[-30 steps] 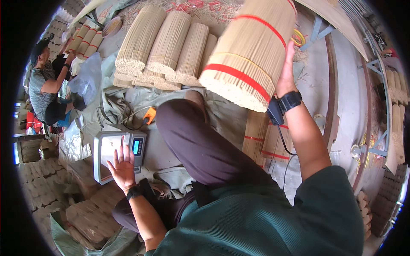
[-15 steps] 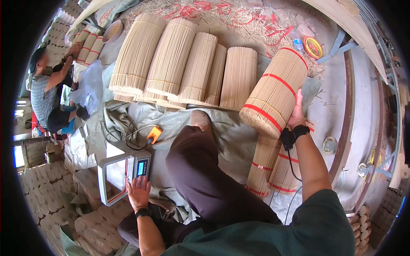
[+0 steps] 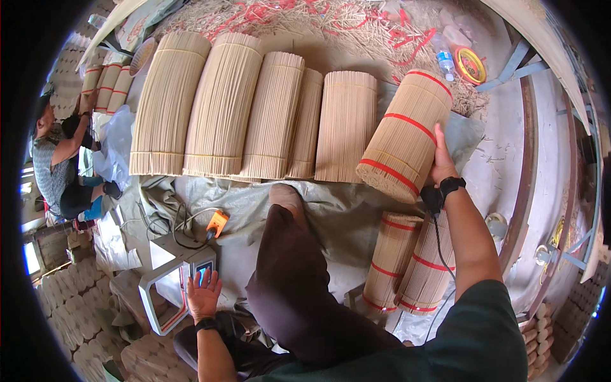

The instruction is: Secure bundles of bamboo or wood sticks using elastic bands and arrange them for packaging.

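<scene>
A thick round bundle of thin pale sticks (image 3: 407, 134), tied with red bands, leans at a slant on my right. My right hand (image 3: 442, 159) grips its right side, thumb up along it; the fingers under the bundle are hidden. My left hand (image 3: 203, 297) is held palm up with fingers spread and nothing in it. It is in front of a grey-and-white device (image 3: 167, 280) with a blue lit display, partly covering that display. Two more red-banded stick bundles (image 3: 389, 261) lie nearer to me, below my right wrist.
A row of larger stick bundles (image 3: 219, 108) with thin yellowish ties lies across the far side. An orange plug block (image 3: 217, 223) and cables lie by the device. A water bottle (image 3: 444, 63) and round basket (image 3: 470, 65) are at far right. Another person (image 3: 63, 153) works at far left.
The view has shifted. My right hand and the held bundle have moved slightly away from the two nearer banded bundles. My left hand now overlaps more of the device's display.
</scene>
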Motion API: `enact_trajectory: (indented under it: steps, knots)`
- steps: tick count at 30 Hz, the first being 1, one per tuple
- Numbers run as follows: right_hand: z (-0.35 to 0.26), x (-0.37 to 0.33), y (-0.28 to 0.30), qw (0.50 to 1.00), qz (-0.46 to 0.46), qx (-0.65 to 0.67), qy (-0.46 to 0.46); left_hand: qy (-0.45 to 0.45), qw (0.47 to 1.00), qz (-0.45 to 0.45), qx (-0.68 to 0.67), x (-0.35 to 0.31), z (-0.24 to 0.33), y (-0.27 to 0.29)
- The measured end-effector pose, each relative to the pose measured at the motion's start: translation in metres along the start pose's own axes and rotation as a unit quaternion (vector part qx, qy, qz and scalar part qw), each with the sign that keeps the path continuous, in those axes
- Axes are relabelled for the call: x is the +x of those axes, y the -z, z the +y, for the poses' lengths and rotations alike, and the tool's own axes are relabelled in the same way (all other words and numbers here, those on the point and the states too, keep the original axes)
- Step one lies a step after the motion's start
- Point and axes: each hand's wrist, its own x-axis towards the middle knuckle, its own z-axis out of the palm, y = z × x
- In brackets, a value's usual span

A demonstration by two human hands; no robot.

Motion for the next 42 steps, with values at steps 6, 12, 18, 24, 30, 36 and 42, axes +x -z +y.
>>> enact_trajectory:
  steps: [6,12,18,24,30,36,42]
  knots:
    - [-0.009,0.031,0.014,0.998,0.027,-0.048,0.017,0.012,1.0,0.022,0.009,0.012,0.0,-0.001]
    - [-0.012,0.061,0.029,0.997,0.017,-0.069,-0.012,0.02,0.998,0.03,0.045,0.018,0.004,-0.011]
    - [-0.001,0.08,0.036,0.971,0.086,-0.222,0.002,0.049,0.996,0.006,0.068,0.022,0.003,-0.035]
    - [-0.01,0.081,0.045,0.944,0.046,-0.325,0.018,0.056,0.99,-0.032,0.127,0.02,-0.008,-0.099]
    - [-0.036,0.057,0.028,0.854,0.105,-0.502,0.086,0.017,0.97,-0.148,0.192,0.016,-0.02,-0.155]
    - [-0.026,0.008,-0.019,0.758,0.054,-0.604,0.238,-0.004,0.957,-0.186,0.222,-0.007,-0.027,-0.18]
    - [-0.007,-0.116,-0.091,0.891,-0.18,-0.411,0.072,-0.042,0.952,-0.217,0.212,-0.036,-0.031,-0.165]
